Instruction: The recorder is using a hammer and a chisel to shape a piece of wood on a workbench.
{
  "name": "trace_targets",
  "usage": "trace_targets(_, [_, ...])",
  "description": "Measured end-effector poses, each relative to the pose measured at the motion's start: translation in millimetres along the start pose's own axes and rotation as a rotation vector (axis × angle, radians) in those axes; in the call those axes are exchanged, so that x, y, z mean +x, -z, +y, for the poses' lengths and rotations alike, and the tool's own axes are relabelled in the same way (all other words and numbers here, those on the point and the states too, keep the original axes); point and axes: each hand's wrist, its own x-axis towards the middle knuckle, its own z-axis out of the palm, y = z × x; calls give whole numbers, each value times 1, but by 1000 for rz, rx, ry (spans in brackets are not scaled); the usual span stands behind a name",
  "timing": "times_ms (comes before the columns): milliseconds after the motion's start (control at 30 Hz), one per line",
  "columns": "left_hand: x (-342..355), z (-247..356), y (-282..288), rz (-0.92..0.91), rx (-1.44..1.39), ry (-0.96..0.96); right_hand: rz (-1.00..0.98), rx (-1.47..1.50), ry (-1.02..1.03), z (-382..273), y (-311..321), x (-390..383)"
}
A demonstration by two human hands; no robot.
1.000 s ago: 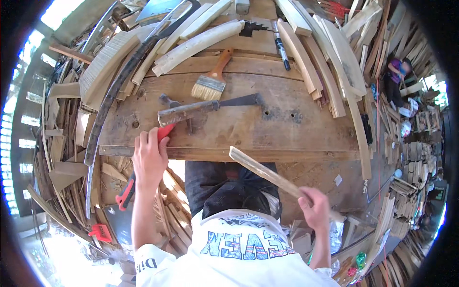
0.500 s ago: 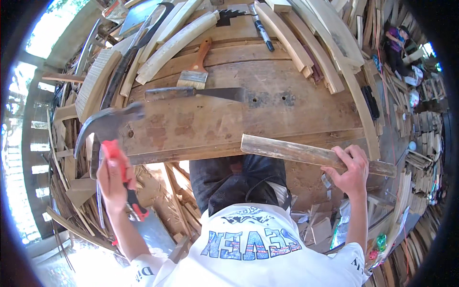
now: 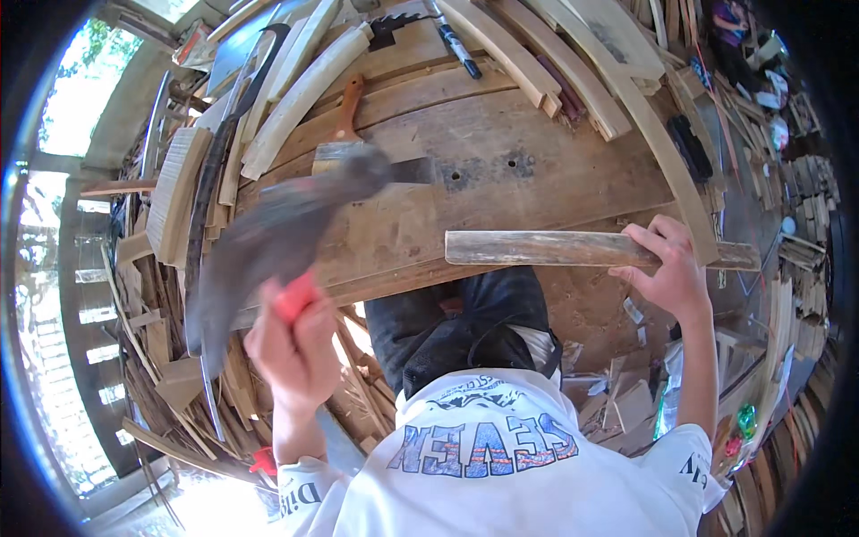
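Note:
My left hand (image 3: pixel 291 349) is closed on the red handle of a hammer (image 3: pixel 255 233), whose dark head is smeared by motion and raised over the workbench's left part. My right hand (image 3: pixel 662 268) grips a weathered wooden stick (image 3: pixel 528 247), held level near the front edge of the workbench (image 3: pixel 546 179). Behind the hammer, a dark blade (image 3: pixel 413 170) shows on the bench, its handle hidden. Farther back lie a wide paintbrush (image 3: pixel 349 112) with a wooden handle and a black-and-silver marker (image 3: pixel 456 45).
Curved wooden strips (image 3: pixel 304 103) line the back and both sides of the bench, with more offcuts (image 3: pixel 796 251) heaped around it. A long curved dark tool (image 3: pixel 224 143) lies at the left. A co-worker (image 3: pixel 734 31) in purple is at the far upper right. Slatted openings stand at the left.
My left hand has picked the hammer up from the bench and raised it, swinging it rightward lately. My right hand has lifted the stick rightward and turned it from slanting to level.

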Motion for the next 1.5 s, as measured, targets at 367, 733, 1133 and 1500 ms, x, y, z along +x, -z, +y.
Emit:
trace_targets(367, [-2, -18, -5, -291, 329, 99, 21, -25, 64, 1, 2, 6])
trace_targets(733, [10, -15, -29, -390, 468, -10, -26, -21, 77, -4, 7, 10])
trace_targets(1133, [-15, -49, -33, -331, 539, 19, -49, -25, -34, -13, 6, 7])
trace_targets(1500, [-6, -110, 17, -90, 880, -253, 398, -94, 202, -20, -1, -12])
